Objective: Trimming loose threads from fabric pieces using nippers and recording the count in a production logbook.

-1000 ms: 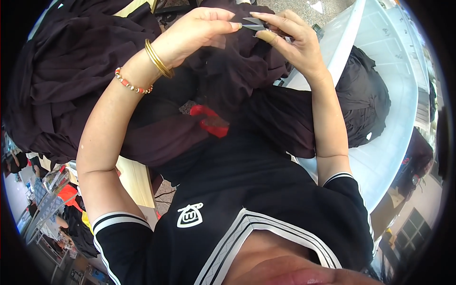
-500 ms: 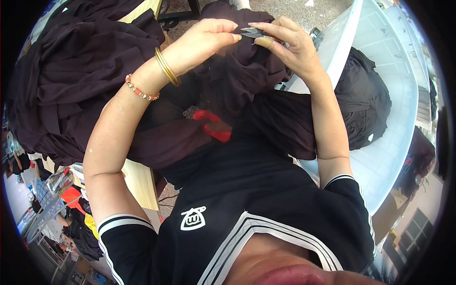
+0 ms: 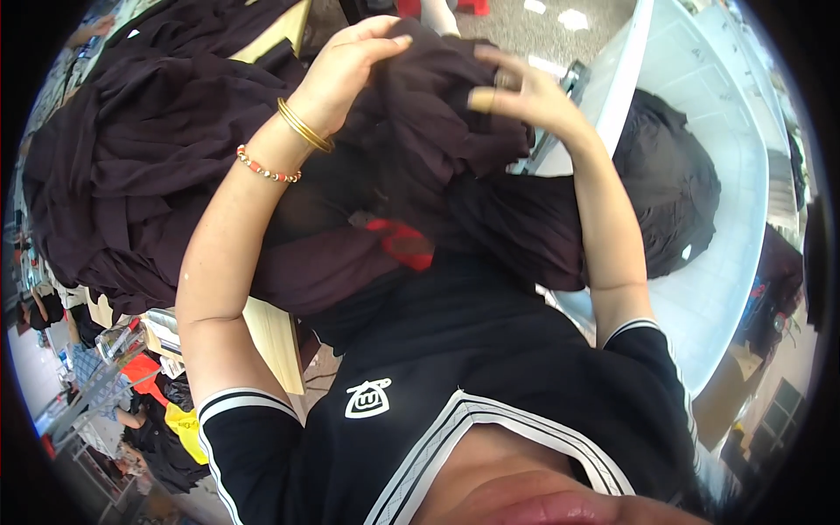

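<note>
Dark plum cloth [image 3: 429,114] lies bunched in front of me, over my lap. At its far upper edge my left hand [image 3: 346,66] pinches the cloth between thumb and fingers, gold bangles and a beaded bracelet on its wrist. My right hand [image 3: 525,96] hovers just right of the cloth, its fingers smeared by motion. A yellowish cover sits on its thumb. Something small and dark shows between these fingers, but I cannot make out the thread snips there. A red strip [image 3: 402,243] lies on the cloth near my waist.
To the right stands a large pale-blue plastic tub [image 3: 731,175] with a dark cloth bundle [image 3: 665,175] in it. More plum cloth [image 3: 149,166] is heaped at the left over a light wooden table [image 3: 273,337]. People and coloured garments show at the far lower left.
My hands have moved apart from the snips' blades; the left shifted left onto the cloth, which rises between the hands. The snips seen in my right hand no longer show clearly.
</note>
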`<control>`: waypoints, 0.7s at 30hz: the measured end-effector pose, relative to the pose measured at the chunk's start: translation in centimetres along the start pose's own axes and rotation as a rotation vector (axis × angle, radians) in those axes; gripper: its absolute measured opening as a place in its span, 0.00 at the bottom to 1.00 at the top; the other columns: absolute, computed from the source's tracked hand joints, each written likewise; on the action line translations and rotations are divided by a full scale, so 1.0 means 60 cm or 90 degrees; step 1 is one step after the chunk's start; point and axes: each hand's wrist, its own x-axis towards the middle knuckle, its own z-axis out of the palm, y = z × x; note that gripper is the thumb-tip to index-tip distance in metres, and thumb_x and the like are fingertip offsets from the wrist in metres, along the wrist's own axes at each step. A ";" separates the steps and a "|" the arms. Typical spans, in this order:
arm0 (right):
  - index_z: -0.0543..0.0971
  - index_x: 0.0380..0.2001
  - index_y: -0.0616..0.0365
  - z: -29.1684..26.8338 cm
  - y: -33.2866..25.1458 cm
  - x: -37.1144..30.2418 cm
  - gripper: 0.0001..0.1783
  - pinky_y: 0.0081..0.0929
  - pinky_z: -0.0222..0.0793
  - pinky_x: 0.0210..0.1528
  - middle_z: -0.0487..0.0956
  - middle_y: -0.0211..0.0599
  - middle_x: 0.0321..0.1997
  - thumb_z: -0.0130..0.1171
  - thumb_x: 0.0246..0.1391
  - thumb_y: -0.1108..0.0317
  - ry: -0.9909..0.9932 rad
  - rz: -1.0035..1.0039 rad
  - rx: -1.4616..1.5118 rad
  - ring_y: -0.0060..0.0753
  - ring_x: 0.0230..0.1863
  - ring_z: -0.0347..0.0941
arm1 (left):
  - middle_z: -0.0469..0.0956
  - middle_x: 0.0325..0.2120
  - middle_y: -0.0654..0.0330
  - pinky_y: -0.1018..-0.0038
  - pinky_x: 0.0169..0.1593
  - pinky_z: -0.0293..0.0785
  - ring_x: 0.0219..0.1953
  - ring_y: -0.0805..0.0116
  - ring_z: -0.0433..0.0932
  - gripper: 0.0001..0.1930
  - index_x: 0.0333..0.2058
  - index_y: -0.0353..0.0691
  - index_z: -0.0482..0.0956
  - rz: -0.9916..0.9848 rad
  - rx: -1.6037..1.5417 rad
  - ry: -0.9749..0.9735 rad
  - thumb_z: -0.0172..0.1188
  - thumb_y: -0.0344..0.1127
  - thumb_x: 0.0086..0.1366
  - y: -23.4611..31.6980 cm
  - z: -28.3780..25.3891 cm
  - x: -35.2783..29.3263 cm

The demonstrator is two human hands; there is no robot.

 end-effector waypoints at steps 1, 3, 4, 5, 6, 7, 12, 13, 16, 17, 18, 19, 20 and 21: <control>0.71 0.55 0.66 0.005 0.017 -0.007 0.44 0.32 0.71 0.50 0.79 0.52 0.46 0.72 0.38 0.49 -0.005 -0.023 -0.073 0.42 0.48 0.77 | 0.79 0.38 0.66 0.81 0.46 0.69 0.40 0.78 0.75 0.15 0.47 0.33 0.75 0.081 -0.030 0.025 0.56 0.31 0.62 0.013 0.001 0.002; 0.80 0.31 0.61 0.004 -0.034 -0.010 0.23 0.35 0.71 0.35 0.79 0.48 0.27 0.70 0.39 0.51 -0.146 0.124 -0.221 0.39 0.30 0.77 | 0.78 0.43 0.60 0.78 0.52 0.67 0.45 0.71 0.75 0.18 0.49 0.32 0.73 0.148 -0.072 0.123 0.56 0.30 0.60 0.028 -0.022 -0.003; 0.67 0.17 0.60 0.018 0.018 -0.009 0.23 0.28 0.59 0.22 0.62 0.27 0.14 0.70 0.45 0.57 -0.106 -0.049 -0.221 0.16 0.21 0.58 | 0.75 0.48 0.56 0.75 0.58 0.62 0.52 0.68 0.71 0.22 0.52 0.30 0.71 0.182 -0.057 0.197 0.58 0.31 0.59 0.015 -0.049 0.010; 0.75 0.21 0.61 0.020 0.004 -0.015 0.18 0.38 0.67 0.29 0.73 0.47 0.21 0.67 0.43 0.57 -0.124 -0.016 -0.248 0.45 0.23 0.70 | 0.72 0.51 0.54 0.73 0.61 0.58 0.55 0.66 0.67 0.25 0.54 0.28 0.69 0.175 -0.082 0.216 0.58 0.32 0.58 0.014 -0.057 0.006; 0.73 0.20 0.61 0.022 0.011 -0.019 0.17 0.35 0.65 0.27 0.71 0.42 0.18 0.66 0.46 0.59 -0.121 -0.101 -0.206 0.38 0.21 0.69 | 0.73 0.49 0.56 0.73 0.60 0.59 0.53 0.67 0.68 0.25 0.54 0.29 0.69 0.159 -0.105 0.245 0.58 0.31 0.58 0.020 -0.055 0.004; 0.72 0.18 0.58 0.024 0.028 -0.016 0.17 0.28 0.60 0.22 0.69 0.29 0.15 0.65 0.50 0.61 -0.158 -0.049 -0.062 0.23 0.19 0.65 | 0.74 0.48 0.58 0.72 0.60 0.60 0.52 0.68 0.69 0.24 0.53 0.31 0.70 0.149 -0.133 0.211 0.58 0.31 0.58 0.017 -0.065 0.002; 0.76 0.30 0.54 0.015 -0.086 -0.048 0.08 0.11 0.50 0.20 0.68 0.15 0.21 0.64 0.53 0.64 -0.058 0.013 0.459 0.08 0.19 0.58 | 0.74 0.47 0.59 0.78 0.49 0.66 0.47 0.74 0.71 0.32 0.55 0.30 0.68 -0.073 0.138 -0.070 0.64 0.45 0.56 0.038 -0.039 -0.040; 0.75 0.32 0.54 0.013 -0.096 -0.045 0.09 0.11 0.49 0.20 0.67 0.14 0.20 0.64 0.53 0.65 -0.070 0.002 0.493 0.08 0.18 0.57 | 0.73 0.49 0.58 0.76 0.54 0.65 0.50 0.71 0.70 0.35 0.56 0.29 0.66 -0.014 0.166 -0.225 0.65 0.47 0.56 0.036 -0.026 -0.040; 0.74 0.33 0.56 0.021 -0.168 -0.052 0.10 0.12 0.49 0.20 0.66 0.16 0.20 0.62 0.54 0.64 -0.005 -0.088 0.550 0.08 0.17 0.57 | 0.74 0.50 0.46 0.69 0.56 0.67 0.53 0.59 0.73 0.43 0.55 0.28 0.66 0.106 0.355 -0.403 0.68 0.58 0.50 0.052 0.033 -0.077; 0.73 0.33 0.57 0.021 -0.195 -0.056 0.09 0.11 0.51 0.21 0.67 0.18 0.20 0.60 0.56 0.65 -0.007 -0.117 0.591 0.09 0.18 0.58 | 0.78 0.44 0.46 0.69 0.53 0.69 0.49 0.56 0.76 0.38 0.51 0.32 0.71 0.107 0.480 -0.420 0.66 0.59 0.52 0.042 0.040 -0.075; 0.73 0.33 0.58 0.023 -0.225 -0.062 0.08 0.11 0.52 0.21 0.68 0.19 0.21 0.59 0.56 0.66 0.008 -0.128 0.619 0.09 0.19 0.59 | 0.78 0.42 0.46 0.69 0.52 0.69 0.48 0.54 0.77 0.35 0.49 0.34 0.73 0.105 0.485 -0.390 0.64 0.59 0.53 0.058 0.054 -0.081; 0.73 0.33 0.58 0.028 -0.251 -0.068 0.08 0.11 0.52 0.22 0.69 0.21 0.22 0.59 0.56 0.67 0.019 -0.137 0.648 0.10 0.19 0.59 | 0.79 0.41 0.46 0.68 0.51 0.69 0.47 0.53 0.77 0.32 0.47 0.36 0.76 0.100 0.489 -0.359 0.63 0.59 0.55 0.073 0.065 -0.090; 0.74 0.33 0.59 0.039 -0.264 -0.072 0.09 0.11 0.53 0.23 0.70 0.22 0.23 0.60 0.54 0.67 0.066 -0.139 0.606 0.10 0.20 0.60 | 0.79 0.40 0.47 0.69 0.50 0.70 0.47 0.52 0.77 0.25 0.44 0.40 0.78 0.151 0.457 -0.295 0.59 0.56 0.59 0.066 0.065 -0.089; 0.74 0.34 0.60 0.045 -0.281 -0.077 0.09 0.11 0.54 0.23 0.71 0.22 0.23 0.61 0.53 0.67 0.085 -0.149 0.583 0.10 0.20 0.60 | 0.79 0.40 0.47 0.69 0.50 0.70 0.47 0.52 0.77 0.25 0.44 0.40 0.78 0.151 0.459 -0.279 0.59 0.56 0.59 0.065 0.058 -0.088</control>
